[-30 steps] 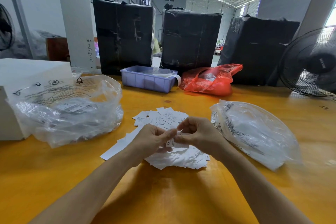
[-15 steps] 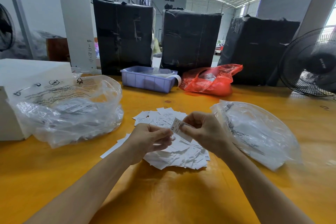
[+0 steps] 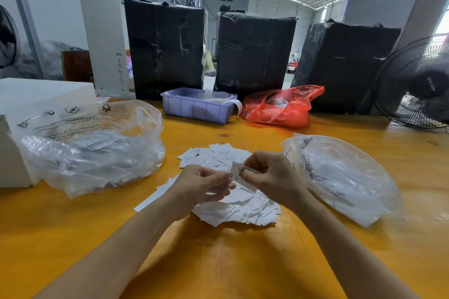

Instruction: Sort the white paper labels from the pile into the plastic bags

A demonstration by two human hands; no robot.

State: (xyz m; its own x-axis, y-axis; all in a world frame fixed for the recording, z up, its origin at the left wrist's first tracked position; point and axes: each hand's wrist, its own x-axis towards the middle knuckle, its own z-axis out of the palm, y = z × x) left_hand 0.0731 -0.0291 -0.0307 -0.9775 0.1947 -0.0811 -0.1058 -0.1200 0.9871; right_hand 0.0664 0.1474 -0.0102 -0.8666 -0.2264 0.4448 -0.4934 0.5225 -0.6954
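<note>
Right hand (image 3: pixel 274 178): raised just above the pile of white paper labels (image 3: pixel 233 204), thumb and fingers pinching one label (image 3: pixel 237 175) printed "XS", held tilted. Left hand (image 3: pixel 201 185): beside the right, over the near-left part of the pile, fingers curled inward, fingertips close to the held label; whether they hold any paper cannot be told. Pile: loose white slips with small black print, spread at the middle of the yellow counter (image 3: pixel 218 262), some slips fanned toward the far side, one long strip lying out at the left edge. Left plastic bag (image 3: pixel 92 148): clear, crumpled, mouth open, printed warning text and symbols on its upper face, printed slips visible inside, resting on the counter left of the pile against a white box (image 3: pixel 36 97). Right plastic bag (image 3: pixel 345 177): clear, with black print along its rim, lying right of the pile, near the right wrist. Far side of counter: lilac plastic tray (image 3: pixel 196 108) holding pale material, red plastic bag (image 3: pixel 281 107) just beside it to the right. Behind these: three large black-wrapped bundles (image 3: pixel 167 48) standing upright. Far right edge: black fan (image 3: pixel 415 85).
</note>
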